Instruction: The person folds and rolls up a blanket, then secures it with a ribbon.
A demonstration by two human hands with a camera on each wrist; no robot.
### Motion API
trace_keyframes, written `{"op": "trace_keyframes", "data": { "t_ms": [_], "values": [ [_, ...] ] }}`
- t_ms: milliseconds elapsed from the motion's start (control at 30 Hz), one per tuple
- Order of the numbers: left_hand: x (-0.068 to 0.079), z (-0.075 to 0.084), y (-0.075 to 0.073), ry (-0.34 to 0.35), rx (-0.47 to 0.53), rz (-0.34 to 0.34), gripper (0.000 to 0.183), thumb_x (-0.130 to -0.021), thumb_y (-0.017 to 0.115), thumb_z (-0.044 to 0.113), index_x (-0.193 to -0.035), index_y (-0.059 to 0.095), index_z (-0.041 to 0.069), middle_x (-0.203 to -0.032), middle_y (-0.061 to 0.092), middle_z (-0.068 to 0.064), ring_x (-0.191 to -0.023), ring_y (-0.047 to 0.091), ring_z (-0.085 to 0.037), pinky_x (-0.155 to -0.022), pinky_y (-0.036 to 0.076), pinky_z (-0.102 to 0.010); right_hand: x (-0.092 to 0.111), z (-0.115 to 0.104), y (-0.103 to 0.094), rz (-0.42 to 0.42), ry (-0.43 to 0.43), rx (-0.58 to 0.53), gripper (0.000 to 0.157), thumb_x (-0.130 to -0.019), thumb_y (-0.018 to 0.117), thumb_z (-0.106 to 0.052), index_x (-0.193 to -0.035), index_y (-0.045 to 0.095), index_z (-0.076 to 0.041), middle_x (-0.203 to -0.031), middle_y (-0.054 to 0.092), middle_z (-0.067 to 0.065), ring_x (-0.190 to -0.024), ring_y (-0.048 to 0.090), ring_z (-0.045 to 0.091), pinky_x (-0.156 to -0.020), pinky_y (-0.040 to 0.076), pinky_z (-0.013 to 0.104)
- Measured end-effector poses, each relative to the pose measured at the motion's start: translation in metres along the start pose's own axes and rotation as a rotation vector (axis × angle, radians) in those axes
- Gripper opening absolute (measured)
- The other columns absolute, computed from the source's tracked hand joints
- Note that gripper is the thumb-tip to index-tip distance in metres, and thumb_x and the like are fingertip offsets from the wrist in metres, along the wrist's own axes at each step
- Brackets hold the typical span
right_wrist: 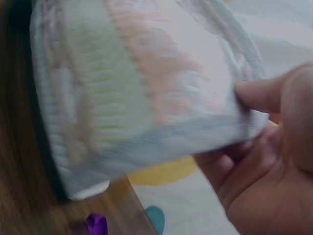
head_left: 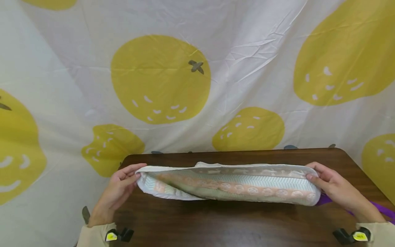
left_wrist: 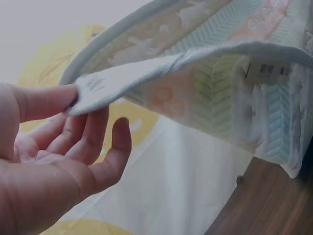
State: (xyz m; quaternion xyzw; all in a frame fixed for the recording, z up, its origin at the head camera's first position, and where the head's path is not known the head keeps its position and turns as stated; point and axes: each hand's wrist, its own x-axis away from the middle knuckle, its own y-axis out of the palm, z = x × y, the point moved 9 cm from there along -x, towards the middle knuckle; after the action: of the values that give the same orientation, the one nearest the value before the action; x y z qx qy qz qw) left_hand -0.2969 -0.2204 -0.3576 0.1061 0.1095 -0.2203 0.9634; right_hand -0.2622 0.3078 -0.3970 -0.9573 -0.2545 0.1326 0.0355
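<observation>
A patterned cloth [head_left: 234, 183] with pastel stripes and a white bound edge is stretched sideways above the brown table. My left hand [head_left: 118, 188] pinches one corner between thumb and fingers. At the opposite end, my right hand [head_left: 334, 188] grips the other corner the same way. The cloth sags and folds between them, its lower edge hanging over the tabletop. In the left wrist view a small printed tag [left_wrist: 266, 71] shows on the cloth [left_wrist: 205, 93]. Blurred in the right wrist view, the cloth [right_wrist: 132, 83] shows green and peach bands.
The dark wooden table [head_left: 216, 223] lies below the cloth. Purple ribbon-like material [head_left: 382, 210] sits at the table's right side. Behind the table hangs a white curtain [head_left: 240, 68] printed with yellow fruit.
</observation>
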Motion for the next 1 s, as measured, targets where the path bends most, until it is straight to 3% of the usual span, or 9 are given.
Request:
{"op": "trace_keyframes", "data": {
  "t_ms": [267, 433, 733, 867, 1000],
  "values": [
    [-0.001, 0.012, -0.011, 0.027, -0.083, 0.234, 0.020, -0.099, 0.044, 0.012, -0.112, 0.060, 0.012, -0.091, 0.063, 0.002, -0.074, 0.061, -0.009, -0.061, 0.052, -0.022, -0.003, -0.023, -0.010, 0.192, -0.145, -0.017, 0.027, -0.099, 0.031, 0.003, -0.122, 0.043, -0.002, -0.087, 0.063, 0.006, -0.066, 0.066, 0.021, -0.047, 0.051, 0.039],
    [-0.002, 0.025, -0.012, 0.035, -0.135, 0.304, 0.018, -0.098, 0.047, 0.014, -0.106, 0.064, 0.018, -0.092, 0.064, 0.005, -0.074, 0.060, -0.007, -0.063, 0.051, -0.020, -0.003, -0.036, -0.010, 0.235, -0.154, -0.073, 0.028, -0.099, 0.031, 0.003, -0.121, 0.046, -0.003, -0.085, 0.065, 0.005, -0.061, 0.066, 0.021, -0.044, 0.050, 0.038],
    [-0.005, 0.048, -0.014, -0.067, -0.225, 0.333, 0.017, -0.095, 0.054, 0.023, -0.107, 0.065, 0.019, -0.097, 0.064, 0.007, -0.077, 0.061, -0.007, -0.067, 0.052, -0.021, -0.001, -0.051, -0.012, 0.270, 0.043, -0.223, 0.026, -0.102, 0.032, -0.007, -0.122, 0.049, -0.009, -0.095, 0.065, 0.003, -0.072, 0.067, 0.021, -0.055, 0.054, 0.036],
    [-0.009, 0.044, -0.017, -0.141, -0.256, 0.366, 0.022, -0.094, 0.055, 0.029, -0.110, 0.062, 0.016, -0.097, 0.064, 0.007, -0.079, 0.061, -0.008, -0.069, 0.052, -0.022, -0.004, -0.050, -0.016, 0.262, 0.119, -0.235, 0.028, -0.102, 0.033, -0.012, -0.124, 0.050, -0.013, -0.099, 0.065, 0.001, -0.076, 0.067, 0.021, -0.058, 0.055, 0.036],
    [-0.017, 0.030, -0.023, -0.207, -0.334, 0.401, 0.031, -0.093, 0.056, 0.032, -0.115, 0.059, 0.011, -0.096, 0.063, 0.007, -0.078, 0.061, -0.008, -0.069, 0.052, -0.023, -0.011, -0.037, -0.021, 0.274, 0.168, -0.249, 0.026, -0.101, 0.038, -0.014, -0.122, 0.054, -0.015, -0.101, 0.066, 0.000, -0.081, 0.067, 0.018, -0.063, 0.055, 0.035]
  ]
}}
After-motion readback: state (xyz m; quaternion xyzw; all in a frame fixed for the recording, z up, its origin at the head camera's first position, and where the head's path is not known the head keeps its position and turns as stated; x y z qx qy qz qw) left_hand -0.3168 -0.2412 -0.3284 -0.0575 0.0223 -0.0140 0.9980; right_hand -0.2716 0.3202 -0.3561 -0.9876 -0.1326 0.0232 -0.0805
